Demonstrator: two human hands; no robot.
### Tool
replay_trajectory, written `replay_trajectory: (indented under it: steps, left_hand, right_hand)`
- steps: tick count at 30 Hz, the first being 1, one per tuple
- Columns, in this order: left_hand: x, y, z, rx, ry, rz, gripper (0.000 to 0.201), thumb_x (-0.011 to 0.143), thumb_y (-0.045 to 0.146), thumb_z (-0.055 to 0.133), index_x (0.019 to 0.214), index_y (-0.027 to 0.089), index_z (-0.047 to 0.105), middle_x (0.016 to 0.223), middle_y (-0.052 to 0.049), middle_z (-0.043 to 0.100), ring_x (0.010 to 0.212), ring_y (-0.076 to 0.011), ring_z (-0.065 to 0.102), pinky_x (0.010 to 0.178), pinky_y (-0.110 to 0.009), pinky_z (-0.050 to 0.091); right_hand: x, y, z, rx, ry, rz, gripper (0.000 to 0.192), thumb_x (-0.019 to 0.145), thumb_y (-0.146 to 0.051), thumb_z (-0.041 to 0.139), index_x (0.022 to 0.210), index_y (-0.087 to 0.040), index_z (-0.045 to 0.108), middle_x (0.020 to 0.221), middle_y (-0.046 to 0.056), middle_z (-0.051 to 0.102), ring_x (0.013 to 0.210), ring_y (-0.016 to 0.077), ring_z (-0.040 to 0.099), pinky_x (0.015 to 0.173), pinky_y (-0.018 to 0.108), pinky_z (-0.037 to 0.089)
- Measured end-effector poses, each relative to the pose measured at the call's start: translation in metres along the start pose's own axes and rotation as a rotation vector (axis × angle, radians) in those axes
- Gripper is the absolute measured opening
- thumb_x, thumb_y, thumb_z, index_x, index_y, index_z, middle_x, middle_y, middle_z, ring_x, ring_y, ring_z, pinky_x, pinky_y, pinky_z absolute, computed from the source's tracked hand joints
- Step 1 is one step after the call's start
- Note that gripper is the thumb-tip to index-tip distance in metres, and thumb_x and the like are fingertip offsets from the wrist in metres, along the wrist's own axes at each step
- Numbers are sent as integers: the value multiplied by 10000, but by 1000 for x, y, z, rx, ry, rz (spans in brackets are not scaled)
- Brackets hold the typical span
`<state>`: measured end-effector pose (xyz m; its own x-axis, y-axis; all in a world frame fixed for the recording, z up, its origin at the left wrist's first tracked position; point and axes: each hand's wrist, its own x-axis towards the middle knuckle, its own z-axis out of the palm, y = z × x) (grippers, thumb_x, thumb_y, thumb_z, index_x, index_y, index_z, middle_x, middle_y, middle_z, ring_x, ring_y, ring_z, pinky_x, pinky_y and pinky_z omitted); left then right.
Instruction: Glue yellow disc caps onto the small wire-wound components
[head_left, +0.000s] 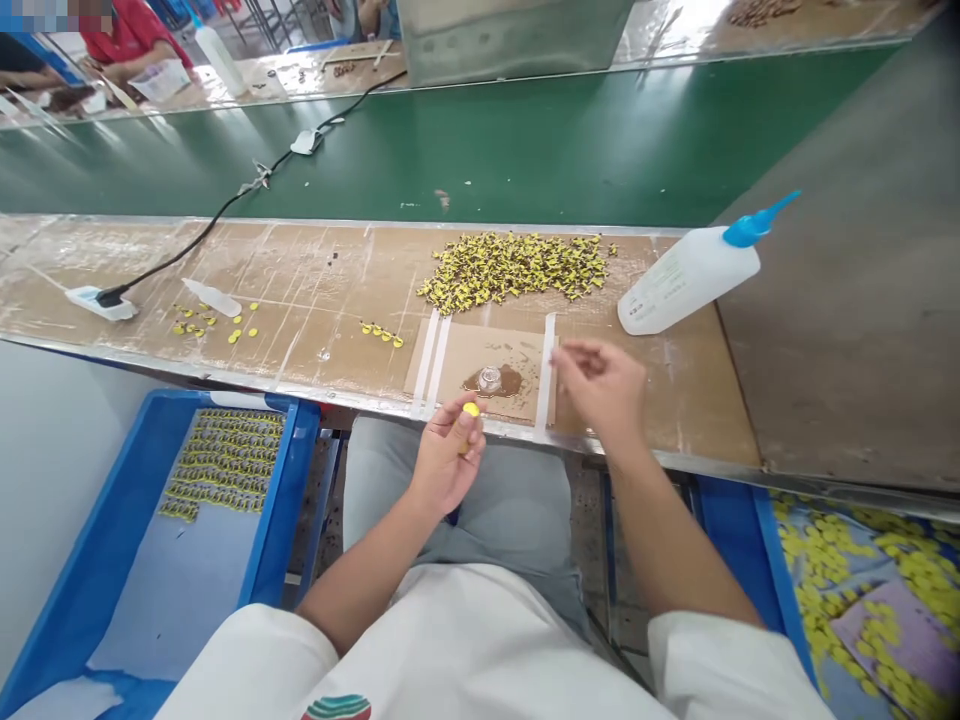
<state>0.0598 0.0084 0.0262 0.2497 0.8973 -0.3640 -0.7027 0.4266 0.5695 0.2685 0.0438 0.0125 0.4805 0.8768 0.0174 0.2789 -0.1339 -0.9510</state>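
Near centre, the left hand (448,450) pinches a yellow disc (471,409); farther right, the right hand (604,385) curls its fingers, grip unclear

The brown bench (300,285) bears piled yellow pieces (517,268), a bottle (686,282), taped cardboard (466,348).

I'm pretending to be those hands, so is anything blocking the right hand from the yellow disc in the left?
Nothing visible blocks the right hand from the yellow disc; the small clear piece on the cardboard seems to sit just beyond the straight path.
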Motion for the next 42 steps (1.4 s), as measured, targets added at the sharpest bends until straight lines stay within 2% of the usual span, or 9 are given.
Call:
replay_trajectory:
  steps: [4,6,9,15,20,30,33,38,42]
  left_hand:
    - [1,9,-11,-62,87,31,248,763,185,812,1000,168,742,973,-26,703,681,-7,572,524,-84,445]
    - [-1,12,-16,-73,147,42,237,767,159,801,996,159,740,981,-27,714,741,-19,629,570,-73,485]
    - [-4,16,-22,-73,211,66,220,785,124,773,999,159,737,1013,-34,728,830,-44,685,662,-78,541]
    - [-2,21,-28,-42,280,120,215,792,74,744,1001,125,742,1010,-52,750,842,-69,719,736,-108,587]
    - [6,22,-32,-56,277,175,190,803,71,734,990,102,749,1025,-67,759,864,-79,729,840,-140,594]
    - [16,31,-35,-136,276,203,167,825,45,691,968,116,738,998,-64,769,852,-73,738,826,-127,585]
    - [21,37,-34,-143,255,196,168,832,43,679,971,117,738,974,-59,768,806,-59,732,781,-109,584]
    - [39,42,-32,-87,179,205,153,836,51,677,962,111,741,956,-55,765,821,-57,733,808,-107,574]
    - [60,44,-31,-44,119,212,154,830,71,699,974,110,741,950,-48,763,844,-60,738,875,-118,558]
  right_hand:
    - [90,10,9,-551,74,-124,449,875,-321,599,1260,-94,556,1162,226,655,1122,341,623,1002,529,464]
    - [116,11,17,-610,85,-89,435,893,-285,563,1257,-49,540,1262,324,566,1174,410,585,996,599,429]
    - [129,15,23,-685,83,-50,369,924,-307,516,1187,-58,584,1247,338,552,1110,425,606,943,611,438]
    - [127,32,15,-714,90,-142,335,904,-306,505,1156,-144,653,1185,205,646,1064,336,618,927,480,469]
    - [134,43,5,-625,31,-129,465,839,-298,599,1273,-133,617,991,145,723,1004,341,640,925,474,470]
    - [122,38,4,-572,-98,-194,218,814,-336,642,954,-181,708,867,74,705,751,207,628,812,379,498]
    - [116,36,8,-417,-95,-209,245,801,-383,686,934,-181,725,804,53,706,678,184,627,749,362,522]
    - [75,23,18,44,-89,-365,317,751,-461,792,930,-201,757,883,48,759,726,186,689,709,348,583]
    - [23,16,33,166,-19,-384,261,752,-438,816,883,-217,769,881,41,772,766,204,727,754,369,619]
